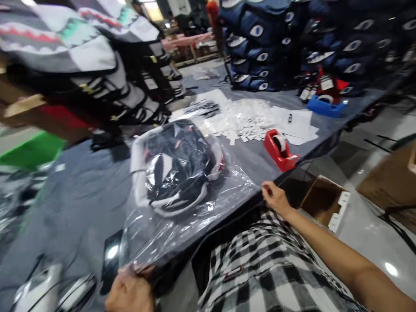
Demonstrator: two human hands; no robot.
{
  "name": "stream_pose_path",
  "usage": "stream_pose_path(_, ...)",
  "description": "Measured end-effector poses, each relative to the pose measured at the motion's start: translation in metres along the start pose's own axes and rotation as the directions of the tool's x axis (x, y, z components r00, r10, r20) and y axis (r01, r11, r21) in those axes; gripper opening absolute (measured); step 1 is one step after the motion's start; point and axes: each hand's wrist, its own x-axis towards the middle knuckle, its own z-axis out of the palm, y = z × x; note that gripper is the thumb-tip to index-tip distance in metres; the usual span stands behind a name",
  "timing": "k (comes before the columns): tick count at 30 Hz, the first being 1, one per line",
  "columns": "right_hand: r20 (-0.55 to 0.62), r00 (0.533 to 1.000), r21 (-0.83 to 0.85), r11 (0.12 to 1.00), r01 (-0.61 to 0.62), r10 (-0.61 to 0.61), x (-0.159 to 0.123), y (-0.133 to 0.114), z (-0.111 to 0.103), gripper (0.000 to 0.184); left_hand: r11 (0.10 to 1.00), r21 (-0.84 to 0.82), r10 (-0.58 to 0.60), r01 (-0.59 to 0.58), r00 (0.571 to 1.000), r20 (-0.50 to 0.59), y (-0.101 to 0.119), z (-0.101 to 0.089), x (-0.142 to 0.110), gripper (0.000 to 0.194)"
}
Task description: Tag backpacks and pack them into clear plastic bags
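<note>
- Left hand [130, 292]: at the lower frame edge, fingers curled closed over the near edge of the plastic bag [182, 225], gripping it; partly cut off by the frame.
- Right hand [276, 197]: thumb and fingers pinched together on the bag's far corner, at the edge of the surface [74, 203]; forearm bare.
- Bag: clear, lying on the gray-covered surface between the hands, with a black-and-white backpack [175, 167] inside.
- Checked shirt [260, 260]: worn by the person, just below the surface edge.
- Beyond the bag: a loose heap of white tags [243, 119] on paper sheets, with a red tape dispenser [280, 149] just beside it.
- Far end: a blue tape dispenser [325, 106] before stacked blue backpacks [256, 47].
- Left side: patterned backpacks [74, 47] piled high.
- Floor: an open cardboard box [321, 199].
</note>
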Motion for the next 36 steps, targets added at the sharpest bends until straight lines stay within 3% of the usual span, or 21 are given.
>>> stream_pose_path(2, 0.086, 0.987, -0.075, 0.987, 0.144, -0.137, -0.007, 0.019, -0.003, 0.025, 0.980, -0.107, -0.180, 0.168, 0.976, -0.119, -0.011, -0.006, -0.010, 0.034)
stream_pose_path(4, 0.232, 0.931, -0.164, 0.932, 0.322, -0.281, -0.014, 0.033, 0.003, 0.033, 0.956, -0.179, -0.263, 0.234, 0.952, -0.159, -0.013, -0.002, -0.028, 0.029)
stream_pose_path(5, 0.302, 0.897, -0.214, 0.894, 0.393, -0.322, -0.018, 0.038, 0.009, 0.040, 0.970, -0.146, -0.218, 0.197, 0.964, -0.153, -0.012, 0.004, -0.040, 0.028)
stream_pose_path(6, 0.357, 0.872, -0.269, 0.858, 0.438, -0.333, -0.022, 0.039, 0.016, 0.045, 0.994, -0.064, -0.099, 0.092, 0.988, -0.119, -0.008, 0.012, -0.053, 0.028)
stream_pose_path(7, 0.401, 0.859, -0.323, 0.828, 0.459, -0.320, -0.026, 0.040, 0.022, 0.045, 0.997, 0.031, 0.075, -0.074, 0.996, -0.041, -0.003, 0.022, -0.065, 0.028)
stream_pose_path(8, 0.440, 0.848, -0.365, 0.804, 0.469, -0.295, -0.029, 0.039, 0.028, 0.041, 0.957, 0.104, 0.264, -0.271, 0.961, 0.077, 0.003, 0.032, -0.077, 0.028)
stream_pose_path(9, 0.471, 0.839, -0.390, 0.789, 0.475, -0.272, -0.031, 0.037, 0.032, 0.033, 0.876, 0.131, 0.433, -0.465, 0.876, 0.213, 0.010, 0.043, -0.086, 0.027)
stream_pose_path(10, 0.495, 0.830, -0.401, 0.779, 0.482, -0.258, -0.033, 0.036, 0.034, 0.026, 0.770, 0.118, 0.564, -0.627, 0.755, 0.334, 0.016, 0.053, -0.093, 0.028)
stream_pose_path(11, 0.510, 0.821, -0.401, 0.773, 0.491, -0.257, -0.036, 0.035, 0.034, 0.020, 0.663, 0.090, 0.649, -0.743, 0.631, 0.425, 0.022, 0.063, -0.098, 0.030)
stream_pose_path(12, 0.516, 0.814, -0.395, 0.769, 0.503, -0.267, -0.039, 0.035, 0.032, 0.017, 0.574, 0.076, 0.693, -0.815, 0.533, 0.486, 0.027, 0.072, -0.101, 0.033)
stream_pose_path(13, 0.516, 0.809, -0.388, 0.765, 0.514, -0.282, -0.043, 0.036, 0.028, 0.015, 0.513, 0.083, 0.708, -0.854, 0.476, 0.521, 0.031, 0.079, -0.103, 0.037)
stream_pose_path(14, 0.511, 0.806, -0.382, 0.762, 0.523, -0.298, -0.047, 0.037, 0.024, 0.015, 0.479, 0.107, 0.712, -0.872, 0.456, 0.534, 0.034, 0.084, -0.104, 0.038)
stream_pose_path(18, 0.452, 0.825, -0.407, 0.745, 0.529, -0.339, -0.065, 0.042, 0.008, 0.019, 0.471, 0.164, 0.764, -0.867, 0.494, 0.414, 0.030, 0.091, -0.114, 0.026)
stream_pose_path(21, 0.404, 0.837, -0.441, 0.722, 0.532, -0.370, -0.071, 0.041, 0.002, 0.023, 0.449, 0.084, 0.845, -0.890, 0.453, 0.285, 0.017, 0.084, -0.127, 0.021)
stream_pose_path(22, 0.406, 0.833, -0.437, 0.720, 0.538, -0.376, -0.071, 0.039, 0.001, 0.024, 0.451, 0.088, 0.851, -0.888, 0.458, 0.256, 0.011, 0.079, -0.132, 0.023)
stream_pose_path(24, 0.427, 0.819, -0.413, 0.723, 0.554, -0.383, -0.070, 0.037, -0.003, 0.027, 0.511, 0.165, 0.821, -0.843, 0.536, 0.196, -0.002, 0.068, -0.137, 0.028)
stream_pose_path(28, 0.462, 0.785, -0.374, 0.711, 0.595, -0.413, -0.062, 0.043, -0.006, 0.035, 0.714, 0.388, 0.613, -0.582, 0.788, 0.053, -0.034, 0.044, -0.135, 0.033)
stream_pose_path(30, 0.463, 0.768, -0.358, 0.700, 0.618, -0.442, -0.054, 0.051, -0.004, 0.040, 0.747, 0.463, 0.501, -0.477, 0.862, 0.080, -0.050, 0.036, -0.130, 0.035)
stream_pose_path(32, 0.473, 0.752, -0.343, 0.691, 0.637, -0.459, -0.047, 0.057, -0.002, 0.044, 0.746, 0.491, 0.431, -0.451, 0.888, 0.161, -0.063, 0.031, -0.128, 0.032)
stream_pose_path(36, 0.489, 0.748, -0.345, 0.688, 0.638, -0.448, -0.041, 0.059, -0.001, 0.047, 0.741, 0.484, 0.410, -0.466, 0.884, 0.224, -0.075, 0.029, -0.139, 0.021)
